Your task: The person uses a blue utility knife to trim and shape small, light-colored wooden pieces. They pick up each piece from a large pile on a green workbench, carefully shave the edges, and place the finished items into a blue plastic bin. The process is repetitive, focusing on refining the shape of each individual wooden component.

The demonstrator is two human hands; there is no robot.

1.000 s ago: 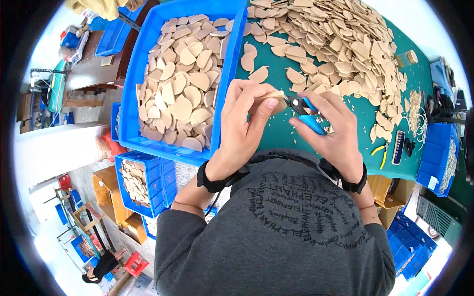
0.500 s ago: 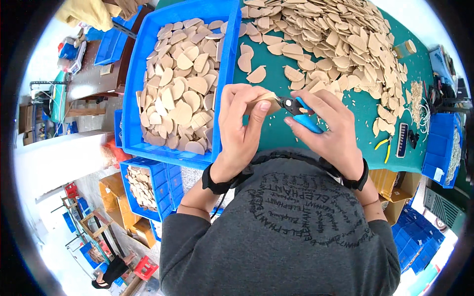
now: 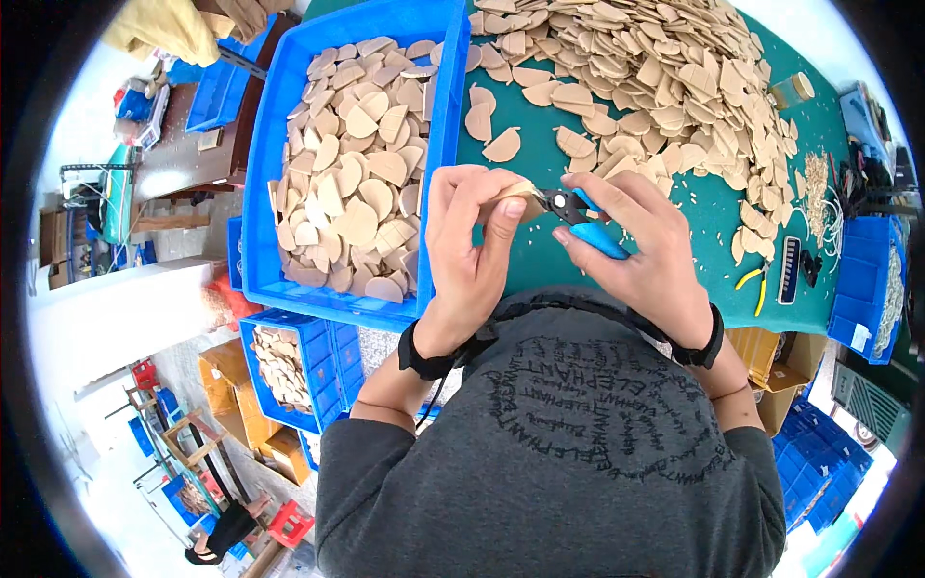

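My left hand [image 3: 472, 241] pinches a small tan piece [image 3: 521, 190] between thumb and fingers, with most of it hidden by them. My right hand [image 3: 652, 252] grips cutting nippers [image 3: 599, 238] with blue handles and dark jaws. The handles stand apart, and the jaw tips meet the edge of the tan piece; whether they bite into it is too small to tell. Beyond my hands, many loose half-round tan pieces [image 3: 665, 82] lie heaped on the green table [image 3: 540, 260]. Left of my left hand, a large blue bin [image 3: 449, 125] holds more such pieces [image 3: 356, 193].
On the table's right lie yellow-handled pliers [image 3: 761, 289], a dark rectangular object [image 3: 789, 270], a jar [image 3: 794, 90] and a heap of small scraps [image 3: 816, 188]. Another blue bin [image 3: 858, 308] stands at the right edge. Below left is a smaller blue bin [image 3: 332, 371] of pieces.
The view has shifted slightly. Both hands keep nearly the same pose, with the nippers still at the tan piece.
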